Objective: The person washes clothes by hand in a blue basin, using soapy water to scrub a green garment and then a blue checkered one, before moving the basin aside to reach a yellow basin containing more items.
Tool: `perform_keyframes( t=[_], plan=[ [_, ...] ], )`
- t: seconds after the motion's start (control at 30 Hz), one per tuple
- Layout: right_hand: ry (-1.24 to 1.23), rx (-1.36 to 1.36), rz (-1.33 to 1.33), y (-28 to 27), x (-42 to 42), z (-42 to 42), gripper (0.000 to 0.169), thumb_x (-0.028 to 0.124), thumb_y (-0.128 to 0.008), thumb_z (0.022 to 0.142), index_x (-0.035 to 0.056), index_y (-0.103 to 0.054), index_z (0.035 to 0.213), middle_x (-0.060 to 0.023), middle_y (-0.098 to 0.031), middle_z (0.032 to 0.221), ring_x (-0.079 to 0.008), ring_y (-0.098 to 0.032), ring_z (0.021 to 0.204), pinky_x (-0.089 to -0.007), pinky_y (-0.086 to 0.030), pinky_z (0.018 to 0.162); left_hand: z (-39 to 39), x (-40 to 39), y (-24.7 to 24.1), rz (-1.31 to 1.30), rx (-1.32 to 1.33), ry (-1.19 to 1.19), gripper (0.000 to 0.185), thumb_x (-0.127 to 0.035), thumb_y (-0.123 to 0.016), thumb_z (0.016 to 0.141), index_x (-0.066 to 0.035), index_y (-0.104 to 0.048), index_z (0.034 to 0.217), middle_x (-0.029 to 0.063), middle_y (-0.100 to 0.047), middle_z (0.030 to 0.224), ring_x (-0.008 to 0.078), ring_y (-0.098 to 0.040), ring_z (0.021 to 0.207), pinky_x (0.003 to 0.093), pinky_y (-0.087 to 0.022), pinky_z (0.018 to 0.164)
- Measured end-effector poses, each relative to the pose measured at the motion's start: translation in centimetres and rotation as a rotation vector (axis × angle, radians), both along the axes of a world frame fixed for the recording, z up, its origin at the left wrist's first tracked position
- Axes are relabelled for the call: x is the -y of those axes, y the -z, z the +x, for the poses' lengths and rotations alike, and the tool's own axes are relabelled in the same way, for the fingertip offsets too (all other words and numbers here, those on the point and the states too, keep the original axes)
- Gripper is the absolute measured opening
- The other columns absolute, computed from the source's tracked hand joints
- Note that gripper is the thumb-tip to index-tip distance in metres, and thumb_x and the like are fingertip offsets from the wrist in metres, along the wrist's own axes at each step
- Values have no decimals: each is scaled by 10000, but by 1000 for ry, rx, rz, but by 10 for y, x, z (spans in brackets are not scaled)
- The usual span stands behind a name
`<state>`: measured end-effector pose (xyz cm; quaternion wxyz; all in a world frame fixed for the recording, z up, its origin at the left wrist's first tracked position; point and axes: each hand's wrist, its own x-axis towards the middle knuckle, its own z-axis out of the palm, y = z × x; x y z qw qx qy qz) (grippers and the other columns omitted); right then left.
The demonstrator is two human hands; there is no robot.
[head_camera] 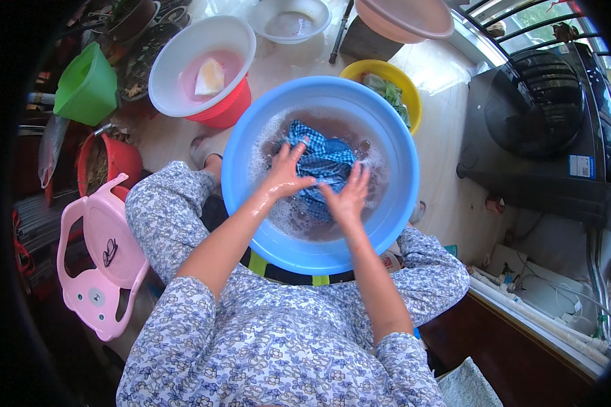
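Between my knees stands a blue plastic basin (320, 262) with murky, sudsy water. A blue checked cloth (331, 152), bunched and wet, lies in the middle of it, partly under water. My left hand (288, 170) rests on the cloth's left side with its fingers spread. On the right side, my right hand (347, 196) touches the cloth's edge, its fingers apart and slightly blurred. The two thumbs nearly meet over the cloth. Neither hand is closed around the fabric, and both are wet.
Beyond the basin are a white basin (158, 76) on a red bucket (224, 109), a yellow basin (415, 96) with leafy greens and a pink basin (412, 33). A pink child's chair (94, 300) with glasses stands left. A black washing machine (534, 178) is at right.
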<state>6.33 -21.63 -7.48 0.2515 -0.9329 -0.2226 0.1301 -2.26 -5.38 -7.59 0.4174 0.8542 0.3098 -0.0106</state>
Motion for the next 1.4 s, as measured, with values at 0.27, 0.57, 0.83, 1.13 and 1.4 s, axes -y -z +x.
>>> perform_keyframes(
  t=[0.27, 0.57, 0.83, 1.13, 1.4],
  plan=[
    [92, -331, 53, 32, -20, 33, 614, 39, -560, 675, 92, -497, 1284, -227, -626, 1054, -360, -580, 1047, -397, -436, 920, 11, -20, 40, -213, -85, -16, 429, -316, -591, 840, -33, -564, 1162, 196, -630, 1065, 300, -610, 960, 363, -460, 841],
    [-220, -200, 442, -63, 10, 89, 468, -140, -391, 622, 40, -613, 993, -151, -610, 1103, -300, -559, 1087, -332, -414, 946, 1, -68, -61, -830, 173, -284, 313, -341, -479, 933, -49, -571, 1005, 67, -636, 790, 114, -593, 615, 255, -476, 510],
    [-168, -267, 408, -121, 21, 91, 409, -156, -429, 655, 36, -569, 988, -107, -615, 970, -214, -598, 885, -302, -465, 817, 20, -65, -168, -887, 439, -268, 198, -270, -513, 930, -84, -578, 924, -49, -511, 665, 15, -419, 486, 165, -284, 392],
    [-330, 334, 344, -141, 33, 72, 459, 66, -591, 667, 56, -533, 1122, -168, -483, 1248, -365, -461, 1123, -442, -348, 977, 25, -28, -211, -920, 437, -112, 139, -229, -554, 910, -93, -528, 919, -35, -528, 698, -5, -384, 487, 136, -237, 393],
    [-48, 115, 127, -23, 1, -11, 472, 171, -721, 686, 30, -518, 1089, -176, -539, 1076, -372, -515, 1016, -442, -448, 851, 29, -9, -214, -1115, 473, -114, 185, -169, -514, 914, -38, -466, 1035, 88, -618, 826, 128, -597, 534, 187, -407, 364]
  ],
)
